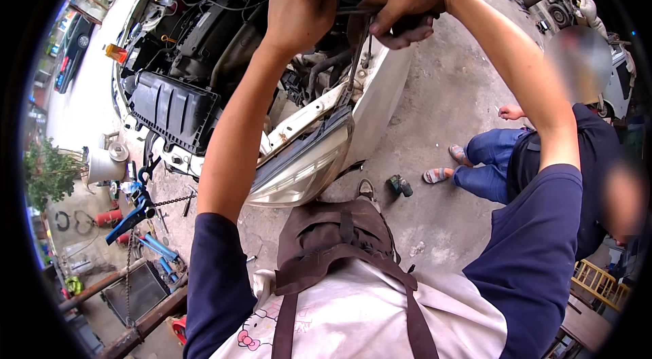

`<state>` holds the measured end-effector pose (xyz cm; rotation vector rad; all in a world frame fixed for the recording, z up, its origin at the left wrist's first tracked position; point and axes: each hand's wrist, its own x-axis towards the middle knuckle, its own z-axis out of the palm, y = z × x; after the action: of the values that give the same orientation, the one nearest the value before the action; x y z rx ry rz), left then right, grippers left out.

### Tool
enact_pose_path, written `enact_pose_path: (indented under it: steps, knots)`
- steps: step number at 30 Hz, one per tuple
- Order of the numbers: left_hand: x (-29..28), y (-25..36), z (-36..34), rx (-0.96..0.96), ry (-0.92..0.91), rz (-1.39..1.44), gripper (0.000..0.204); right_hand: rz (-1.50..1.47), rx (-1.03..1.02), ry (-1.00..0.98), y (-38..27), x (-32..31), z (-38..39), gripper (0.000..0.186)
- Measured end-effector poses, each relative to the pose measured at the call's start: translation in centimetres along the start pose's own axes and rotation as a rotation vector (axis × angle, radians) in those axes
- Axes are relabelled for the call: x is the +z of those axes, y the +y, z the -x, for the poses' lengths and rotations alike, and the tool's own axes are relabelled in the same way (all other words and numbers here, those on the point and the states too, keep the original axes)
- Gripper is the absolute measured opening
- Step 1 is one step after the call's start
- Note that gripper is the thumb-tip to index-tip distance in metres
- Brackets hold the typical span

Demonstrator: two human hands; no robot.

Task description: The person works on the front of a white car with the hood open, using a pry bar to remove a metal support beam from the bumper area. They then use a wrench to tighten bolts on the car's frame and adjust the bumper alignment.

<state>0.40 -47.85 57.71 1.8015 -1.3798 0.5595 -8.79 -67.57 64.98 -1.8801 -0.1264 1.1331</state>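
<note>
Left hand (299, 14) and right hand (404, 9) grip one metal rod (360, 50) over one engine bay (204, 53).

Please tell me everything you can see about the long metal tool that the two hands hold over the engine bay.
The long metal tool is a thin, dark grey rod or bar. The left hand is closed around its upper end and the right hand grips it just beside. From the hands it runs down, nearly upright, into the open engine bay near the white front edge of the car. Its lower tip is hidden.

A person in jeans (490, 163) is crouching on the concrete floor (441, 87) near a small dark bottle (399, 186); a blue tool (136, 213) is lying beside a chain (170, 201).
</note>
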Motion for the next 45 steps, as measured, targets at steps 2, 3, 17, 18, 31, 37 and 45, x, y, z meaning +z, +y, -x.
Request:
enact_pose_path:
  steps: [2, 3, 17, 18, 31, 37, 45]
  knots:
    - [0.1, -0.7, -0.5, 0.053, -0.003, 0.031, 0.013, -0.068, -0.075, 0.114, 0.3, 1.0, 0.2, 0.04]
    - [0.3, -1.1, -0.6, 0.07, -0.009, 0.058, 0.012, -0.154, -0.103, 0.115, 1.0, 1.5, 0.3, 0.037]
    - [8.3, -5.6, -7.3, 0.333, -0.164, 0.838, 0.024, -1.307, -0.599, 0.967, -3.6, 13.6, -6.7, 0.018]
    - [8.4, -5.7, -7.1, 0.299, -0.155, 0.821, 0.024, -1.297, -0.604, 0.993, -3.8, 13.6, -6.9, 0.018]
    - [0.7, 1.9, -0.9, -0.31, 0.198, 0.615, 0.031, -0.124, -0.141, 1.013, 0.8, 10.3, -2.8, 0.039]
    - [0.2, 13.1, 2.9, -0.373, 0.103, 0.445, 0.041, 0.482, -0.544, 1.032, 5.8, 7.4, -5.6, 0.022]
    - [2.0, 15.8, 2.3, -0.558, 0.162, 0.264, 0.042, 1.203, -0.718, 1.333, 3.0, 2.2, 0.9, 0.04]
